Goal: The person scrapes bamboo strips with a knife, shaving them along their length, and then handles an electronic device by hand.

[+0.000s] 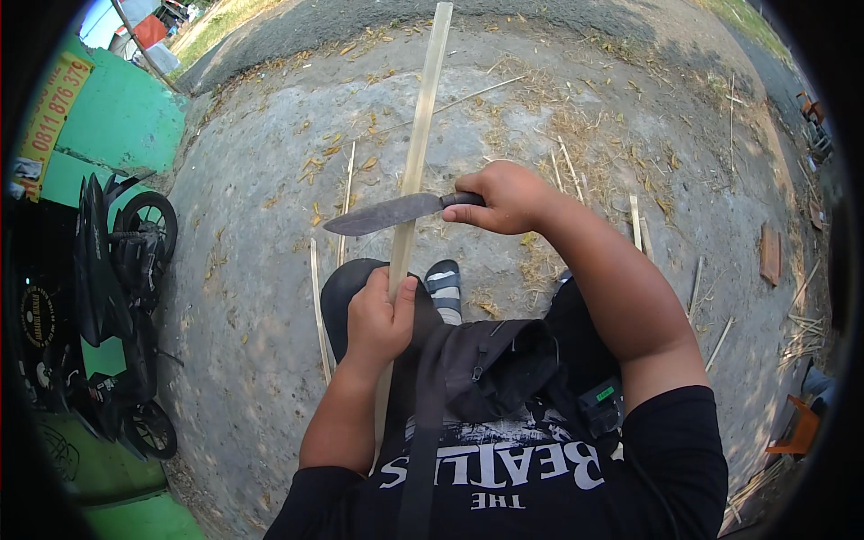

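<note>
My left hand [380, 317] is closed around a long, pale strip that looks like split bamboo [421, 135]. The strip runs from beside my body up past the far side of the ground. My right hand [506, 198] grips the dark handle of a large knife [382, 214]. Its broad grey blade points left and lies across the strip, a little beyond my left hand. Whether the edge bites into the strip, I cannot tell.
Thin strips [319, 310] lie on the grey ground [243, 225] among dry leaves and shavings. A black motorbike [117, 270] stands at the left by a green wall [126, 108]. A brown block [770, 255] lies at the right. A black bag [495, 369] rests on my lap.
</note>
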Demonstrator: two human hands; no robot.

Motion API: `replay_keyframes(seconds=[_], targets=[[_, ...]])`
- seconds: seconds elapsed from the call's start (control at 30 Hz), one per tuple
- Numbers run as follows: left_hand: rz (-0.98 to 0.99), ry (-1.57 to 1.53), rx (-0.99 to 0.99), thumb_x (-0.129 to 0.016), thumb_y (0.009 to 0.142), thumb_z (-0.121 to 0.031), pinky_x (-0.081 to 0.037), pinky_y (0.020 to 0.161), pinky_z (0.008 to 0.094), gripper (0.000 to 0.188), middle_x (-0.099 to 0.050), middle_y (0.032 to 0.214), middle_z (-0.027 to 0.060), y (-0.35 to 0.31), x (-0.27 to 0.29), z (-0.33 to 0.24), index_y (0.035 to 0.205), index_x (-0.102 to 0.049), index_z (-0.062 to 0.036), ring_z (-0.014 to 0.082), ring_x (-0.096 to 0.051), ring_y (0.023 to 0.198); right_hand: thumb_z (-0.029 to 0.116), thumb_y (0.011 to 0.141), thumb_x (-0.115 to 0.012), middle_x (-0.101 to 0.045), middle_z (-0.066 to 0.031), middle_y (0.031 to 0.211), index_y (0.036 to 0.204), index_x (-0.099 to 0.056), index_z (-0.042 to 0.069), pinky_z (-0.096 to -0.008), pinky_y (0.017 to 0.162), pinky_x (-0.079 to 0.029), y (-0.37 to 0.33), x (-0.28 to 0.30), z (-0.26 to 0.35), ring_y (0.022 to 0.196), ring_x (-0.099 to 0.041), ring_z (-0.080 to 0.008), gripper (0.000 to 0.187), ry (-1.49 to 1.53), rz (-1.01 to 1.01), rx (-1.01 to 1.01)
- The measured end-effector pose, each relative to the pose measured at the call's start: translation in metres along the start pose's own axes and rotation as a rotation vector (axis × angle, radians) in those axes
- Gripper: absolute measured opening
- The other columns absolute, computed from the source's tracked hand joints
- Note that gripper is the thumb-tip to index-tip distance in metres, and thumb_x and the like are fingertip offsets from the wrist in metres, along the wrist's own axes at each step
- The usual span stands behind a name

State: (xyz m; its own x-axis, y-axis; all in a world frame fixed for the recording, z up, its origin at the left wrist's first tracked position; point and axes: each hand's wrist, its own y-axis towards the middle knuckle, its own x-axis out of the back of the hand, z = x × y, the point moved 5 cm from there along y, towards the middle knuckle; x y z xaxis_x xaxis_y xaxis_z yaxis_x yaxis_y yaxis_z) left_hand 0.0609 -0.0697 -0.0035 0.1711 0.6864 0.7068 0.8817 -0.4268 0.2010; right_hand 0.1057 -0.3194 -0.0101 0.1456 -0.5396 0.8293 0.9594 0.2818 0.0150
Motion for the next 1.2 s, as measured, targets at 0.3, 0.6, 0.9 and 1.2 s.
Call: replay_keyframes(seconds=[0.3,0.6,0.9,1.2], targets=[[-0.005,-0.022,0.007,-0.064,0.101,-0.023,-0.052,0.062,0.0451,0.024,-0.067,0.076,0.0213,-0.003,0.0,0.001,0.101,-0.063,0.001,0.0427,-0.067,0.069,0.068,0.096,-0.054,-0.069,-0.0225,0.08,0.095,-0.073,0.004,-0.0499,0.074,-0.052,0.003,0.003,-0.006,0.082,-0.068,-0.0418,0.067,0.099,-0.016,-0.052],[-0.014,0.012,-0.023,-0.065,0.101,-0.023,-0.049,0.059,0.0391,0.025,-0.065,0.071,0.0174,-0.003,-0.002,0.001,0.101,-0.063,0.0012,0.0343,-0.065,0.062,0.066,0.094,-0.06,-0.07,-0.0198,0.08,0.092,-0.071,0.006,-0.0486,0.074,-0.054,-0.005,0.003,0.014,0.083,-0.069,-0.0408,0.061,0.049,0.025,-0.048],[-0.003,0.044,-0.034,-0.066,0.1,-0.024,-0.05,0.06,0.0402,0.025,-0.064,0.07,0.0179,-0.002,-0.004,0.003,0.101,-0.063,0.0011,0.0364,-0.065,0.063,0.05,0.09,-0.074,-0.07,-0.0164,0.078,0.087,-0.072,0.01,-0.0478,0.071,-0.053,0.004,0.005,-0.02,0.08,-0.069,-0.0385,0.04,0.14,-0.097,-0.172],[0.045,0.031,-0.021,-0.064,0.101,-0.028,-0.052,0.06,0.045,0.028,-0.066,0.075,0.0212,-0.001,-0.004,0.003,0.101,-0.062,0.0007,0.0422,-0.067,0.068,0.049,0.091,-0.072,-0.071,-0.017,0.081,0.091,-0.073,0.007,-0.0482,0.073,-0.052,0.008,0.001,-0.041,0.081,-0.068,-0.0395,0.042,0.099,-0.033,-0.197]])
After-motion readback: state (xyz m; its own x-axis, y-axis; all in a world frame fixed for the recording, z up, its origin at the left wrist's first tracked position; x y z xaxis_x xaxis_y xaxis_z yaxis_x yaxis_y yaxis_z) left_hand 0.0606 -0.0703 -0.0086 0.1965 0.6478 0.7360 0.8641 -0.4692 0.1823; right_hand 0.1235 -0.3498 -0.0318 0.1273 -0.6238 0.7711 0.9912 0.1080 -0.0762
